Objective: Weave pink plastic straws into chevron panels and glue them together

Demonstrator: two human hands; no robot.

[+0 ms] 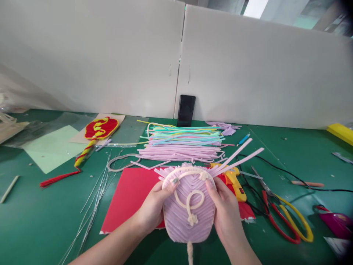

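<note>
Between my two hands is a purple pipe-cleaner fan with a cream rim, a cream looped decoration on its face and a twisted cream handle pointing down. My left hand grips its left edge, thumb on the front near the upper rim. On the right edge my right hand is closed the same way, thumb beside a small cream knot. Loose purple pipe-cleaner ends stick out past the top, two long ones reaching up to the right. The fingers behind the fan are hidden.
Under the fan lies red card. Behind it are bundled pipe cleaners and an upright phone. A yellow glue gun and scissors lie right; wires and a red fan lie left.
</note>
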